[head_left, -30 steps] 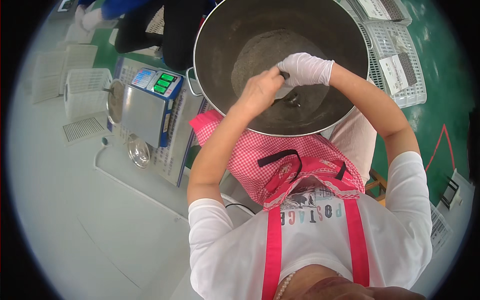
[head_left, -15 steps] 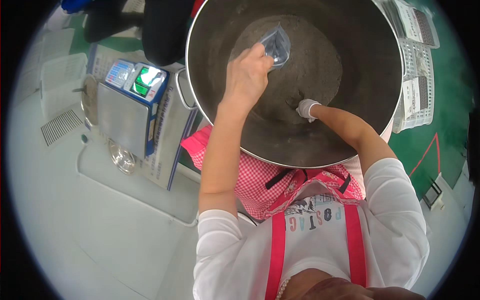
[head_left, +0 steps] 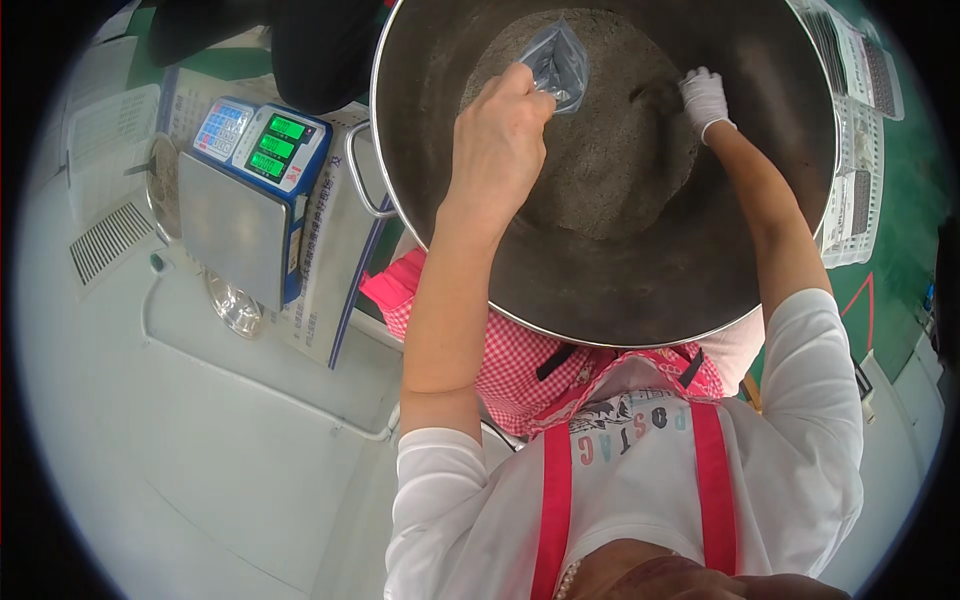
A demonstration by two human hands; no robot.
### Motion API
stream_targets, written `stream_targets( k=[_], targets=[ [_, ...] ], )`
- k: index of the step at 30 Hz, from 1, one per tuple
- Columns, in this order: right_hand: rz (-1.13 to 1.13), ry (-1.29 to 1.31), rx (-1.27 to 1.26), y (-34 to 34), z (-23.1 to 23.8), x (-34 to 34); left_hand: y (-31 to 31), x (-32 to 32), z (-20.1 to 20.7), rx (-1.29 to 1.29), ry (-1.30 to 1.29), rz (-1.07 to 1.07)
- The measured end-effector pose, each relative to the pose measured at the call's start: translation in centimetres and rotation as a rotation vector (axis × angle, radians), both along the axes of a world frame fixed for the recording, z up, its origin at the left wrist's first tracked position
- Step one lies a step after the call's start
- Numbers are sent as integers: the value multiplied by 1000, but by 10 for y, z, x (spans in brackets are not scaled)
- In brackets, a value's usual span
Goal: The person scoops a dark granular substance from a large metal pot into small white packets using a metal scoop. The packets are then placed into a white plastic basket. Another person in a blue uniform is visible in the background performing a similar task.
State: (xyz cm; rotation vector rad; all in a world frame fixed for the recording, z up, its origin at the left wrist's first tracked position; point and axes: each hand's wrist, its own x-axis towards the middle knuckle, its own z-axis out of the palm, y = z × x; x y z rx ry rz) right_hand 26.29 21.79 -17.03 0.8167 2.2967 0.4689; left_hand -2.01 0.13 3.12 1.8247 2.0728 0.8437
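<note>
Grasping the near part of a grey, translucent plastic bag (head_left: 557, 68), the fingers of the bare left hand (head_left: 500, 145) are closed above a bed of grey powder (head_left: 600, 190); the bag appears open, and whether it touches the powder cannot be told. To the right, the white-gloved right hand (head_left: 706, 100) is at the right edge of the powder; its fingers look partly extended, but whether they grip anything cannot be determined, since the dark patch (head_left: 655, 97) just beside them may be a tool, a hollow or a shadow. Both hands lie within the outline of a wide metal pot (head_left: 620, 300). Should the left grip slacken, the limp bag could fold shut or drop into the powder; a careless lift of powder could miss its mouth and scatter. Left of the pot stands a blue-framed scale (head_left: 230, 225), whose green screen (head_left: 272, 147) shows digits and whose keypad (head_left: 222, 130) bears small print. The board (head_left: 325, 230) beside it carries dark printed characters. At right, packets (head_left: 862, 200) in a white basket (head_left: 858, 248) bear print too small to read. Coloured capitals cross the shirt (head_left: 630, 500) upside down.
</note>
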Motion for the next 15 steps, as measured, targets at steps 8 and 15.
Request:
stream_targets(
  k=[8,15],
  targets=[
    [-29,70,-809,-88,-37,9,-6,-1,-6,-82,80,6],
    [-387,610,-1018,-14,49,22,-9,-2,-9,-89,171,-29]
  ],
)
